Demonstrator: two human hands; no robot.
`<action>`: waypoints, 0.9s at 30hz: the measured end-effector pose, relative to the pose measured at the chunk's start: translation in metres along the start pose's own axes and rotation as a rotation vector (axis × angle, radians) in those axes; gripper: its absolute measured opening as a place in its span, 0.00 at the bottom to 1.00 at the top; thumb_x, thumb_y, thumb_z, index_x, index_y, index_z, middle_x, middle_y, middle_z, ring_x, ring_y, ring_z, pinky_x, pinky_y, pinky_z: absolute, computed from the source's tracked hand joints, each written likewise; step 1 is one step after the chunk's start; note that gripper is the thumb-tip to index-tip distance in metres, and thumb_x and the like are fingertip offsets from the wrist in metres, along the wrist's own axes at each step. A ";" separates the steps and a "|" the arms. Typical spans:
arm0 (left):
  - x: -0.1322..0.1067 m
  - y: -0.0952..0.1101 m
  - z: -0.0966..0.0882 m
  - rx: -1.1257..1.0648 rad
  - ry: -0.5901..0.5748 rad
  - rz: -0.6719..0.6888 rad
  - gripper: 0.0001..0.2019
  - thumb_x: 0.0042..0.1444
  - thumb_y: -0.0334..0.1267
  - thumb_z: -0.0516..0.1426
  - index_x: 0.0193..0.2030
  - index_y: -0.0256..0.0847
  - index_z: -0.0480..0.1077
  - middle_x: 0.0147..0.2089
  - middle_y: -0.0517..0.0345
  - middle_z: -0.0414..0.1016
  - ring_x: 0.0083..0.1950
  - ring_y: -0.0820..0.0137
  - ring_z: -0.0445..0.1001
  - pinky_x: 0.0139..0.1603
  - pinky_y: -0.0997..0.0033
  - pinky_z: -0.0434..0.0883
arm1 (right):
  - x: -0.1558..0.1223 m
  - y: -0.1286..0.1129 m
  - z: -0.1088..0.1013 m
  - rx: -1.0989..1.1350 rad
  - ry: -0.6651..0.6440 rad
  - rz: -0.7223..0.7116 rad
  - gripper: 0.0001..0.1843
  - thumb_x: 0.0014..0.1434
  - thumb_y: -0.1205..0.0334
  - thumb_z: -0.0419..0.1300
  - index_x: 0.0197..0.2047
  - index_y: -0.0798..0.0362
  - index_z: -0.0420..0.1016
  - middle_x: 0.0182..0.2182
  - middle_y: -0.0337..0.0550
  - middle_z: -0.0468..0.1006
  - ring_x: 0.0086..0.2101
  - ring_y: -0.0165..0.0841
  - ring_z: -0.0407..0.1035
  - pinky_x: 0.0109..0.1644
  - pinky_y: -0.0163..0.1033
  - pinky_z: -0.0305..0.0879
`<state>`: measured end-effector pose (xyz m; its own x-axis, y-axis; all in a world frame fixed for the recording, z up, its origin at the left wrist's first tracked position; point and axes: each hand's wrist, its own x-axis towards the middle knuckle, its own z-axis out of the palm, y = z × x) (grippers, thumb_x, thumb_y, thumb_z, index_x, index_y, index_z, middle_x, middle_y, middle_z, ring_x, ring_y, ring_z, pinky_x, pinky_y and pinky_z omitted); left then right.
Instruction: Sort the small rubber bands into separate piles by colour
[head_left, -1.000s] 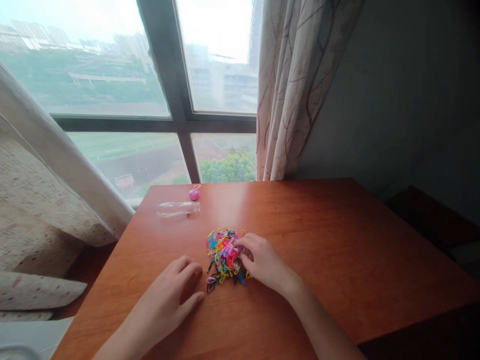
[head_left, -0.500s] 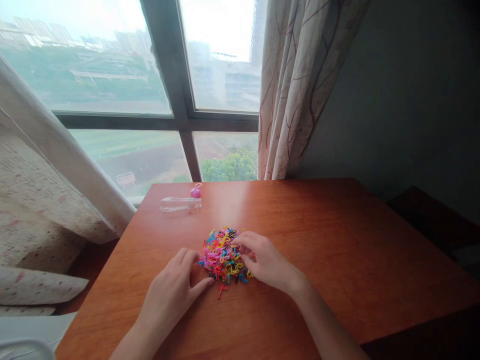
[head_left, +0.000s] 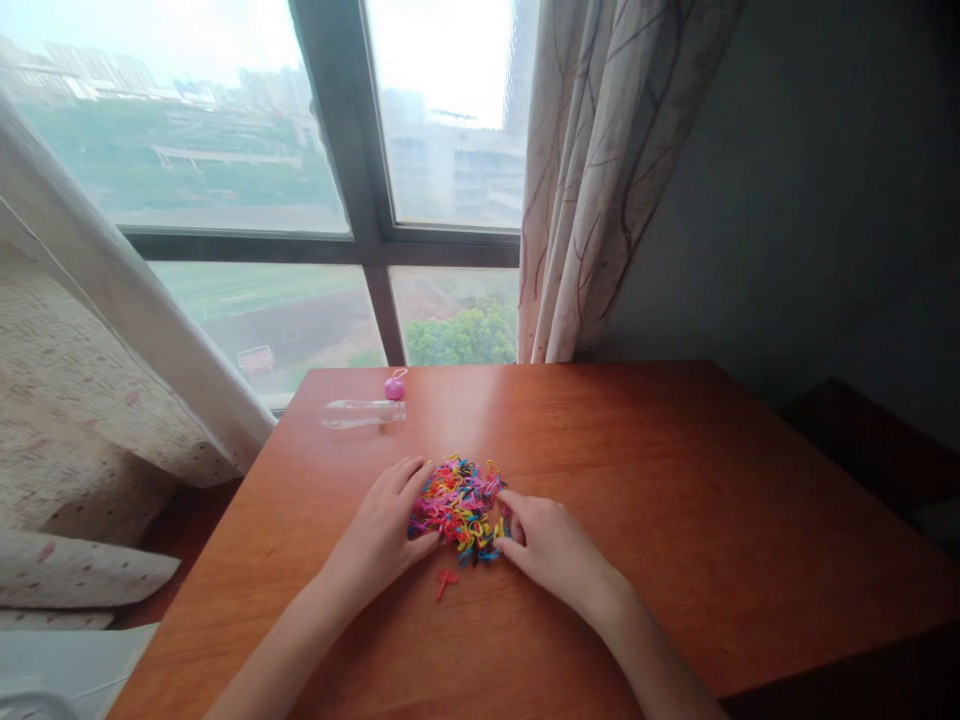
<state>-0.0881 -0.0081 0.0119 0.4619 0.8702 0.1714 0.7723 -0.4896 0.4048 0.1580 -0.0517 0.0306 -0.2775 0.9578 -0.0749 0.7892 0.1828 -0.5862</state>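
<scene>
A heap of small colourful rubber bands lies on the wooden table, in pink, yellow, red, blue and black. My left hand cups the heap's left side, thumb and fingers apart and touching its edge. On the right side, my right hand rests against the heap with thumb and forefinger apart; its other fingers are partly hidden. A few red bands lie by themselves just in front of the pile.
A clear plastic bottle lies on its side near the table's far left, beside a purple cap with a loop. The brown table meets a window with curtains.
My left hand has moved up and right along the pile's left edge. My right hand has drawn back slightly to the pile's right edge. The heap looks shifted and more compact.
</scene>
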 end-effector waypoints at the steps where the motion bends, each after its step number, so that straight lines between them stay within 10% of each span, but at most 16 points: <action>1: 0.000 0.003 0.001 -0.028 -0.002 0.008 0.33 0.48 0.35 0.61 0.64 0.35 0.63 0.66 0.39 0.64 0.67 0.50 0.61 0.66 0.47 0.62 | 0.005 -0.001 0.003 0.020 0.020 -0.021 0.18 0.55 0.68 0.63 0.50 0.50 0.74 0.31 0.38 0.77 0.31 0.34 0.71 0.37 0.35 0.61; 9: -0.011 0.024 -0.007 -0.353 0.021 0.071 0.38 0.47 0.23 0.50 0.68 0.43 0.57 0.70 0.50 0.59 0.70 0.60 0.58 0.71 0.55 0.57 | 0.016 0.008 0.001 0.157 0.151 -0.135 0.21 0.53 0.75 0.55 0.49 0.52 0.73 0.31 0.39 0.75 0.31 0.32 0.69 0.36 0.34 0.64; 13: -0.006 0.018 -0.005 -0.434 0.128 -0.109 0.30 0.52 0.28 0.51 0.65 0.38 0.60 0.66 0.45 0.64 0.68 0.57 0.61 0.69 0.48 0.58 | 0.028 0.016 0.002 0.207 0.325 -0.125 0.15 0.52 0.74 0.53 0.40 0.53 0.74 0.36 0.44 0.76 0.37 0.35 0.70 0.43 0.38 0.67; 18: 0.012 0.032 0.019 -0.511 0.244 -0.213 0.24 0.56 0.32 0.50 0.60 0.36 0.64 0.63 0.43 0.68 0.65 0.56 0.65 0.67 0.45 0.59 | 0.044 0.005 0.030 0.260 0.399 -0.168 0.25 0.53 0.74 0.50 0.53 0.55 0.72 0.51 0.51 0.73 0.53 0.40 0.65 0.61 0.49 0.59; 27: 0.007 0.049 0.016 -0.625 0.312 -0.201 0.24 0.59 0.32 0.47 0.63 0.39 0.62 0.63 0.49 0.69 0.64 0.62 0.68 0.65 0.58 0.64 | 0.043 -0.002 0.029 0.433 0.430 -0.174 0.24 0.56 0.73 0.46 0.51 0.55 0.75 0.48 0.47 0.77 0.49 0.35 0.70 0.57 0.40 0.64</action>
<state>-0.0399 -0.0268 0.0191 0.1191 0.9610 0.2496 0.3926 -0.2765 0.8771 0.1284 -0.0173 0.0047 -0.0659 0.9420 0.3291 0.4342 0.3240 -0.8405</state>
